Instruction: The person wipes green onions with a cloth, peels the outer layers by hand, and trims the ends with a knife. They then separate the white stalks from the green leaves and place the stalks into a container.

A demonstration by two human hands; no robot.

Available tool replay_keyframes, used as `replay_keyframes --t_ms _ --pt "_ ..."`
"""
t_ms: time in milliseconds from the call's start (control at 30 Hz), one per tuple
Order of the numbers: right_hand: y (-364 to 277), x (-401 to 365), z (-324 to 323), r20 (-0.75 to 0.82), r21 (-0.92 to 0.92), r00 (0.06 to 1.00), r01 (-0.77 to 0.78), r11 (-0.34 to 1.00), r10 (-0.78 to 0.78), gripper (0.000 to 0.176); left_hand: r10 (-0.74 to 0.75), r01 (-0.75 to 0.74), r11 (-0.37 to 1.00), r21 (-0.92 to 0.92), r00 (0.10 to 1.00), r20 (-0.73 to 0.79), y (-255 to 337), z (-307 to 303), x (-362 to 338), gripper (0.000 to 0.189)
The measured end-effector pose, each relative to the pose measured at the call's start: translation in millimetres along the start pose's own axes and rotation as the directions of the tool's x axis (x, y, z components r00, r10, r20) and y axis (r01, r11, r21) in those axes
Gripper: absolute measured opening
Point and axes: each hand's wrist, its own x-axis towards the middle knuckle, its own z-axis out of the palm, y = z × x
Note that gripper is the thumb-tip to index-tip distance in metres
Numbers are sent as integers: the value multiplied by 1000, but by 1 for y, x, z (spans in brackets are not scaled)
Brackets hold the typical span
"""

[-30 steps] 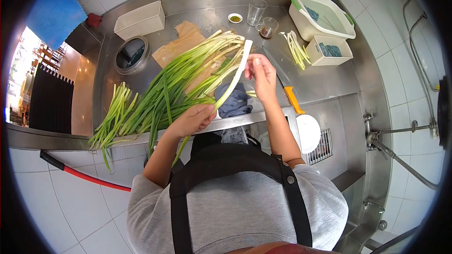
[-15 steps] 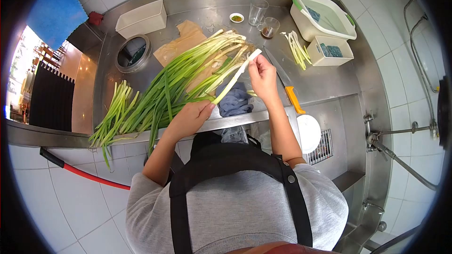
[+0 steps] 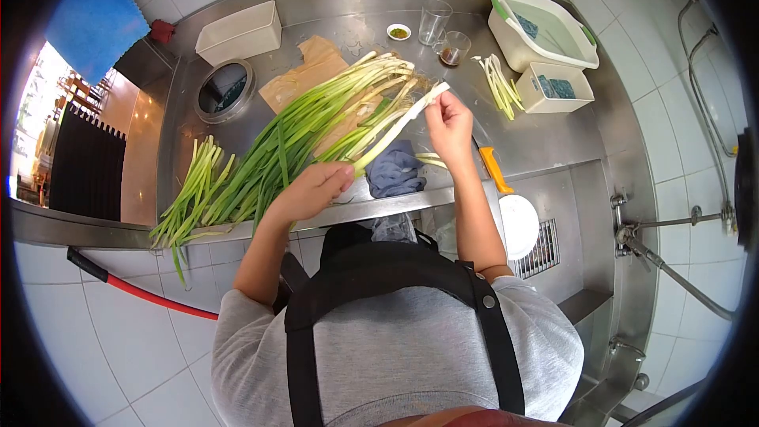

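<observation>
A spring onion [image 3: 395,128] stretches between my hands, its white end up at the right. My left hand [image 3: 315,190] is closed around its pale green stalk. My right hand [image 3: 449,128] pinches near the white end with thumb and fingers. Just behind it lies a big heap of spring onions [image 3: 304,122], roots toward the right and green leaves toward the left, partly on brown paper [image 3: 316,63]. Below the held stalk sits a crumpled blue-grey cloth [image 3: 395,172]. A knife with an orange handle [image 3: 496,170] lies right of my right hand, its blade partly hidden.
At the right are a few trimmed white stalks [image 3: 500,87], a white tub [image 3: 545,32] of water and a small bin [image 3: 557,88]. Glasses [image 3: 435,22] and a sauce dish [image 3: 398,32] stand at the back. A cut leaf pile [image 3: 194,190] overhangs the front edge.
Both hands have shifted slightly with the spring onion: the right hand a little rightward, the left a little up and leftward. The heap and other items look unmoved.
</observation>
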Motion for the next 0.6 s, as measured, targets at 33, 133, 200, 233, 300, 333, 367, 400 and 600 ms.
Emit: replay_keyframes --t_ms 33,133,200,233,300,333,367,400,600 --pt "-2 3 -4 -46 17 999 -3 1000 3 11 -95 99 992 -80 994 56 4 -5 0 38" --pt "4 23 -38 -242 127 969 77 989 -44 15 -133 150 973 -173 986 104 5 -20 -3 38" --pt "23 41 -76 -388 49 913 156 987 -125 13 -81 85 994 -73 995 60 4 -31 -5 39" --pt "11 43 -85 -431 122 895 184 975 -115 14 -26 25 999 30 999 22 4 -34 -4 39" --pt "-3 40 -94 -422 192 905 150 970 -56 16 16 -13 971 238 1000 -9 6 -39 3 39" --pt "-5 38 -96 -408 261 913 117 958 0 18 65 -45 899 436 997 -31 6 -42 8 39" --pt "-4 37 -91 -376 259 927 111 959 -6 19 63 -43 900 434 998 -31 -1 -43 19 39" --pt "-1 33 -82 -374 259 928 106 960 -2 19 71 -63 869 491 997 1 -17 -41 34 39" --pt "58 -9 -10 228 -218 953 -149 965 199 18 246 -73 753 654 953 -177 -85 3 97 39"
